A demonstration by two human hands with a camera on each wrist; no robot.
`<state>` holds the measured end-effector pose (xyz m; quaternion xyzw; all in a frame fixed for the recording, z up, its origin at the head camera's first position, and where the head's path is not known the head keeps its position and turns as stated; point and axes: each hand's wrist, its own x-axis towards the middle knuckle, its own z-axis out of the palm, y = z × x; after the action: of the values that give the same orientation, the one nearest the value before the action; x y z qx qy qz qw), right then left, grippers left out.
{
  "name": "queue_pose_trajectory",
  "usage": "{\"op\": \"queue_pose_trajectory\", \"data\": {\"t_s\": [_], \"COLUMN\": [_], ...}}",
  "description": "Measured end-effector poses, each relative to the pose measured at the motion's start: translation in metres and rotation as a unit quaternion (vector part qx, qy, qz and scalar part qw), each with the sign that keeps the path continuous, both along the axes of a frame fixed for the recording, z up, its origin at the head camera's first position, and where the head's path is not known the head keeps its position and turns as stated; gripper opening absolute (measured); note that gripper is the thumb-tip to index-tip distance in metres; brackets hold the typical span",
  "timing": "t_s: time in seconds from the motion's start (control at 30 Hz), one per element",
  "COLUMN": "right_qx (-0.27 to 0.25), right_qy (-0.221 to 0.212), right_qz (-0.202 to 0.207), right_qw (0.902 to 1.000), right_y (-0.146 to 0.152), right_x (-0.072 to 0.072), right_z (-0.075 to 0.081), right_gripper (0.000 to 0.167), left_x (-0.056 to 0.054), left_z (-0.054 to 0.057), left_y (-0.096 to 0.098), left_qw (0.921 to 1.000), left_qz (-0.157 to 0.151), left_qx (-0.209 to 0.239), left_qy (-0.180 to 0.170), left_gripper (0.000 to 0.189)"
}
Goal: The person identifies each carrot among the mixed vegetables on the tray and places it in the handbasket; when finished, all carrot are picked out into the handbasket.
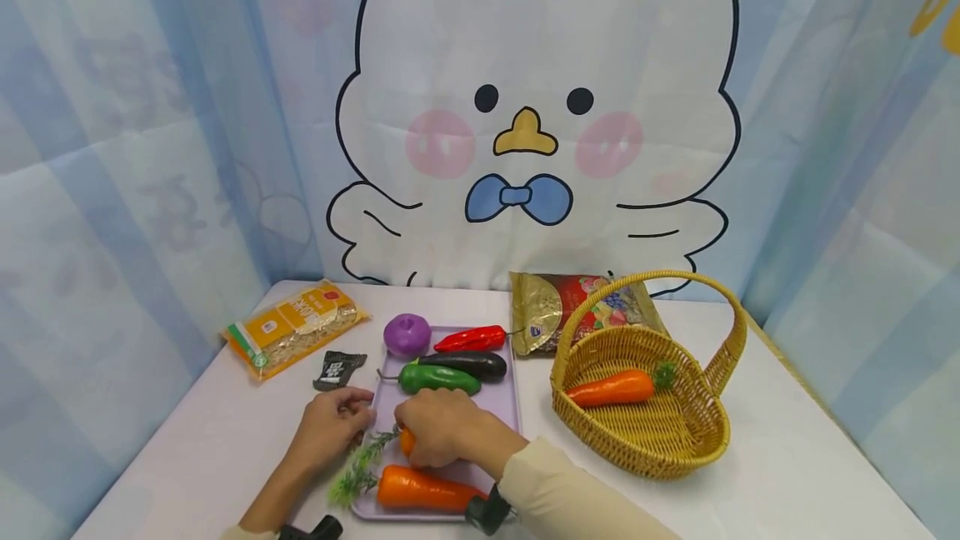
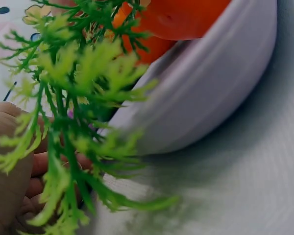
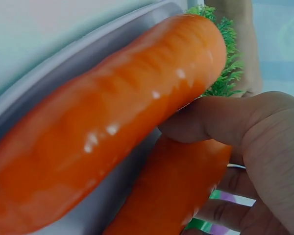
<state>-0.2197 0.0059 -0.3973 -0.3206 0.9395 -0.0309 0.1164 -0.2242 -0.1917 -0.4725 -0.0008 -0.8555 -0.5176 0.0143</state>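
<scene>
On the lavender tray (image 1: 498, 407), my right hand (image 1: 442, 426) grips an orange carrot (image 3: 174, 191), thumb on one side and fingers round the other, as the right wrist view shows. Its leafy green top points left. Closer to me lies another carrot (image 1: 423, 490), its feathery greens (image 2: 83, 107) hanging over the tray's left rim. My left hand (image 1: 326, 427) rests beside that rim, fingers loosely bent with nothing held. Farther up the tray are a green pepper (image 1: 442, 379), an eggplant (image 1: 472, 366), a red chili pepper (image 1: 472, 339) and a purple onion (image 1: 407, 335) at the corner.
Right of the tray stands a wicker basket (image 1: 716, 440) with a tall handle and a carrot (image 1: 615, 388) inside. Behind it lies a gold and red bag (image 1: 540, 319). A yellow grain bag (image 1: 296, 327) and a small black packet (image 1: 339, 369) lie at the left.
</scene>
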Motion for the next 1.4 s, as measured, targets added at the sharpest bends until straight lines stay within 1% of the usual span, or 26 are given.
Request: {"op": "queue_pose_trajectory", "data": {"t_s": [0.2, 0.4, 0.57, 0.6, 0.7, 0.83, 1.0, 1.2, 1.3, 1.4], "right_qx": [-0.022, -0.059, -0.095, -0.103, -0.121, -0.131, -0.142, -0.164, -0.182, -0.205], "right_qy": [0.000, 0.003, -0.002, -0.002, -0.001, 0.000, -0.005, -0.014, -0.015, -0.019], "right_qz": [-0.004, 0.006, -0.005, -0.008, -0.010, -0.007, -0.016, -0.030, -0.039, -0.047], "right_qw": [0.9997, 0.9982, 0.9955, 0.9947, 0.9926, 0.9914, 0.9898, 0.9859, 0.9823, 0.9773], "right_y": [0.003, 0.010, 0.020, 0.022, 0.027, 0.033, 0.041, 0.051, 0.058, 0.067], "right_x": [0.002, 0.005, 0.005, 0.005, 0.004, 0.005, 0.008, 0.011, 0.011, 0.011], "right_z": [0.005, 0.019, 0.030, 0.033, 0.038, 0.044, 0.049, 0.054, 0.057, 0.059], "right_gripper": [0.036, 0.037, 0.043, 0.044, 0.041, 0.040, 0.046, 0.045, 0.044, 0.038], "left_x": [0.003, 0.003, 0.002, 0.002, 0.001, 0.002, 0.002, 0.003, 0.003, 0.003], "left_z": [0.001, 0.002, 0.002, 0.002, 0.003, 0.004, 0.004, 0.003, 0.003, 0.002], "left_y": [0.000, 0.001, 0.003, 0.003, 0.004, 0.004, 0.004, 0.003, 0.003, 0.003], "left_qw": [0.9999, 0.9999, 0.9994, 0.9994, 0.9997, 0.9998, 0.9997, 0.9997, 0.9997, 0.9997], "left_qz": [0.003, 0.005, 0.010, 0.011, 0.012, 0.015, 0.012, 0.009, 0.011, 0.010], "left_qx": [-0.009, -0.014, -0.032, -0.030, -0.017, -0.008, -0.016, -0.020, -0.021, -0.022], "left_qy": [-0.006, -0.007, -0.010, -0.012, -0.015, -0.012, -0.015, -0.012, -0.009, -0.008], "left_gripper": [0.033, 0.033, 0.040, 0.042, 0.037, 0.034, 0.034, 0.034, 0.034, 0.034]}}
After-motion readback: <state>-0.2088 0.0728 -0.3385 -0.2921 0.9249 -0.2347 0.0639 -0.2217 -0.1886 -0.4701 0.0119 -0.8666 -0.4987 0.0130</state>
